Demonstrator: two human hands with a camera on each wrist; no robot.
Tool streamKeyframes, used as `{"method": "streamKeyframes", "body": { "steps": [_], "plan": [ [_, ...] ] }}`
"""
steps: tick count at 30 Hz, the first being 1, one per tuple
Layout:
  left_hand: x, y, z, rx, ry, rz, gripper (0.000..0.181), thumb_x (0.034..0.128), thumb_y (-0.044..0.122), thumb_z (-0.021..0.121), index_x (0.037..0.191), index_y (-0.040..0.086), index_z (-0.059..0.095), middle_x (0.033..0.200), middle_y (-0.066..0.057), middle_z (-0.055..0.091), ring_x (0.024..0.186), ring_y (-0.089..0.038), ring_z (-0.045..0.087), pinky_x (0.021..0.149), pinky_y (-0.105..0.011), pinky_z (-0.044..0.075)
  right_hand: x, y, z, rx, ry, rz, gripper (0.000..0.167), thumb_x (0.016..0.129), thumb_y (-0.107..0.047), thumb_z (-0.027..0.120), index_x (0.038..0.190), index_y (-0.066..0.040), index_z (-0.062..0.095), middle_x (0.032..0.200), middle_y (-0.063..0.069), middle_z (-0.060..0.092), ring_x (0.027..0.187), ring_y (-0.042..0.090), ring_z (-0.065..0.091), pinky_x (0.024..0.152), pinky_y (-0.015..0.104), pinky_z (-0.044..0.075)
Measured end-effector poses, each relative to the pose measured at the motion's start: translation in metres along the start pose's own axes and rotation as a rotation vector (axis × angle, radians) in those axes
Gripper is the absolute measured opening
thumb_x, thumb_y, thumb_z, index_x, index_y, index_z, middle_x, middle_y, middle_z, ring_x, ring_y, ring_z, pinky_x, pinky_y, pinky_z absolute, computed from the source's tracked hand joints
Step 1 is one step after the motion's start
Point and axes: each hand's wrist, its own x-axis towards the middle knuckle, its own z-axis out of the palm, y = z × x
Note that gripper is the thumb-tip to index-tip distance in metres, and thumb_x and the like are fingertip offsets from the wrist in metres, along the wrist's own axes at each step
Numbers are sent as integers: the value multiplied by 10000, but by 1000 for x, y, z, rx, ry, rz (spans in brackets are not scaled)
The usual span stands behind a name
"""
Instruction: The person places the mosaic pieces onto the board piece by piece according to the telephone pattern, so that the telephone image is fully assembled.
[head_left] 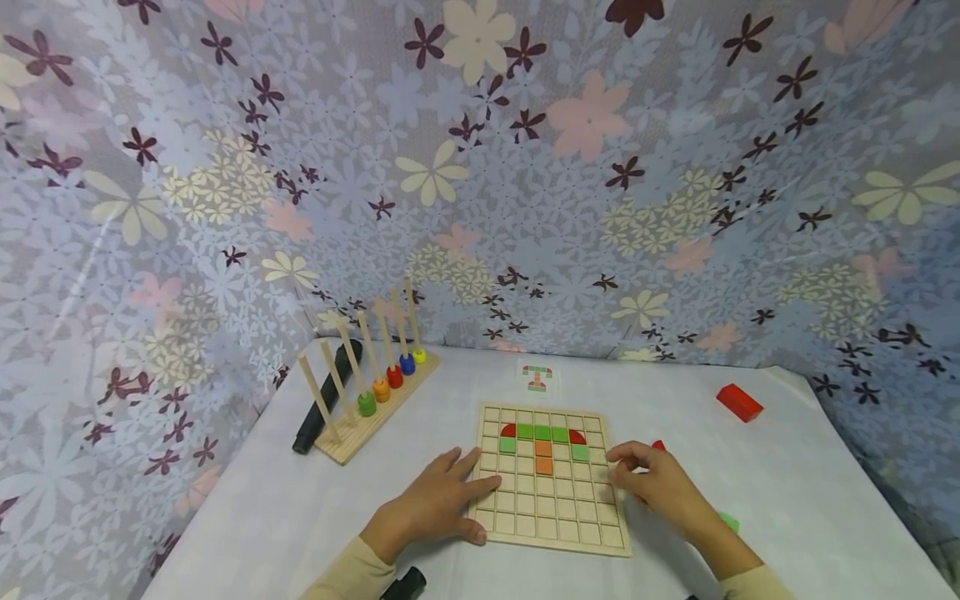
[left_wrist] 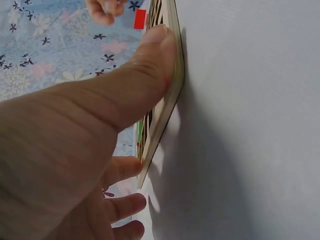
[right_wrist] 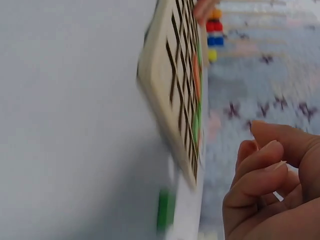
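A square wooden grid board [head_left: 536, 546] lies on the table. In its upper rows sit green tiles [head_left: 542, 432], red rounded corner pieces [head_left: 577, 437] and two orange tiles [head_left: 543, 457]. My left hand [head_left: 438, 500] rests at the board's left edge with fingers spread, and its thumb [left_wrist: 150, 65] touches the board's side in the left wrist view. Above the board's right edge hovers my right hand [head_left: 656, 483], its fingers loosely bent. No piece shows between those fingers in the right wrist view.
Behind the board lies a small pattern card [head_left: 537, 377]. A wooden peg stand [head_left: 341, 450] with coloured beads stands at the left, beside a black cylindrical object [head_left: 307, 429]. A red block [head_left: 739, 402] lies at the far right. A green piece [head_left: 729, 522] shows beside my right wrist.
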Motion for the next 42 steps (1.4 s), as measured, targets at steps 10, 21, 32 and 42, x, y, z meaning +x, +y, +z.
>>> {"method": "streamKeyframes", "body": {
  "steps": [10,21,32,42],
  "plan": [
    [-5,-2,-2,69,92,68,777,828,687,658,1519,372,488,1616,-109,393,1323,-318,459,1058,-537,423,-25,33,-75,-82,121,182,506,991,-280,667,1379,19,538,1040,88,576,657,203,525,543,308,453],
    [-1,-3,1,29,76,80,812,807,682,694,1527,373,477,1639,-146,341,1526,-407,249,1195,-618,259,-24,60,-85,-334,15,227,691,864,-366,812,1378,28,571,1200,168,625,1056,295,537,849,430,506],
    [-1,-3,4,31,65,59,832,779,726,664,1521,401,476,1649,-134,327,1543,-410,205,1197,-659,213,-22,64,-82,-432,6,245,408,870,-155,771,1224,30,687,1198,178,660,1088,340,555,904,554,496],
    [0,-4,7,37,78,50,869,766,737,667,1530,372,472,1645,-133,336,1528,-408,248,1187,-665,230,-27,61,-81,-385,32,264,277,892,-235,792,1024,-41,644,928,32,617,888,225,523,700,330,440]
  ]
}}
